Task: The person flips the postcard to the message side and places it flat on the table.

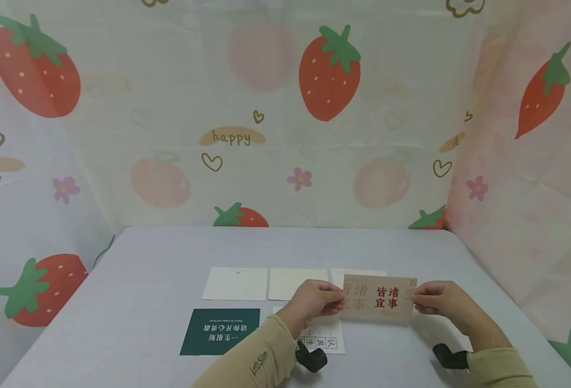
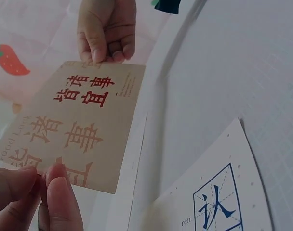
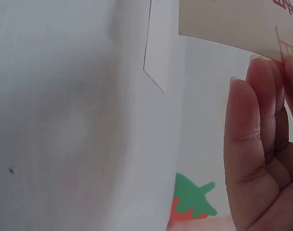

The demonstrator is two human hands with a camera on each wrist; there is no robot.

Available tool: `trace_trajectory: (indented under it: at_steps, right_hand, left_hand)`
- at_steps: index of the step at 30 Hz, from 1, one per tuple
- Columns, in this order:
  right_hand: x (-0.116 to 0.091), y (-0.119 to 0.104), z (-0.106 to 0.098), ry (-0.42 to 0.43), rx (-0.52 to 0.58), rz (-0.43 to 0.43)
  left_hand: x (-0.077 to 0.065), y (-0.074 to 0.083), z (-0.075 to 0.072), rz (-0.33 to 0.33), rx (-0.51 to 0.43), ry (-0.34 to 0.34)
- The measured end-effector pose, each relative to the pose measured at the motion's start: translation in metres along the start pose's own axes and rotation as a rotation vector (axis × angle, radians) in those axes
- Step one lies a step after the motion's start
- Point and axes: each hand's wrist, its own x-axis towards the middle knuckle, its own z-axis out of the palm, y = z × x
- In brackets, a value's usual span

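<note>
A tan postcard (image 1: pixel 379 297) with red and faint Chinese characters is held up over the table between both hands. My left hand (image 1: pixel 316 304) pinches its left edge, and my right hand (image 1: pixel 446 303) pinches the opposite edge. The left wrist view shows the printed face of the postcard (image 2: pixel 88 115) tilted, with thumb and fingertips at each end. In the right wrist view only a corner of the postcard (image 3: pixel 228 24) shows above the right fingers (image 3: pixel 257 125). Under the left hand lies a white card with boxed blue characters (image 1: pixel 331 334), partly covered by that hand and wrist.
On the white table (image 1: pixel 135 302), a green card (image 1: pixel 219 330) lies left of the boxed-character card. Behind them is a row of pale cards: a left one (image 1: pixel 235 284), a middle one (image 1: pixel 295 283) and a right one (image 1: pixel 358 273) partly behind the postcard. Strawberry-print curtains (image 1: pixel 275 108) surround the table.
</note>
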Motion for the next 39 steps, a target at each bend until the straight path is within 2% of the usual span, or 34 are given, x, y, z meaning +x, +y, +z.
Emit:
trace_trajectory:
  at_steps: [7, 12, 15, 26, 29, 33, 39]
  right_hand:
    - [-0.0014, 0.0018, 0.0002, -0.008, 0.0, -0.019]
    - [-0.0018, 0.0041, -0.0014, -0.046, 0.003, -0.059]
    - [-0.0025, 0.0047, -0.003, -0.082, 0.023, -0.096]
    - [-0.0045, 0.0038, -0.0054, -0.153, 0.123, -0.099]
    - [-0.005, 0.0047, -0.0059, -0.178, 0.137, -0.123]
    - [-0.0056, 0.0066, -0.0067, -0.207, 0.129, -0.161]
    - [-0.0061, 0.0092, -0.0066, -0.203, 0.111, -0.174]
  left_hand:
    - [-0.0022, 0.0019, -0.0021, -0.01, -0.009, 0.003]
    - [-0.0033, 0.0017, -0.0032, -0.007, -0.009, 0.014]
    - [-0.0035, 0.0024, -0.0038, -0.005, -0.016, 0.012]
    - [-0.0038, 0.0025, -0.0056, 0.015, -0.032, 0.007]
    - [-0.0042, 0.0019, -0.0062, 0.028, -0.031, 0.0]
    - [-0.0046, 0.0015, -0.0067, 0.031, -0.03, -0.005]
    - [-0.0033, 0.0005, -0.0063, 0.026, -0.024, 0.001]
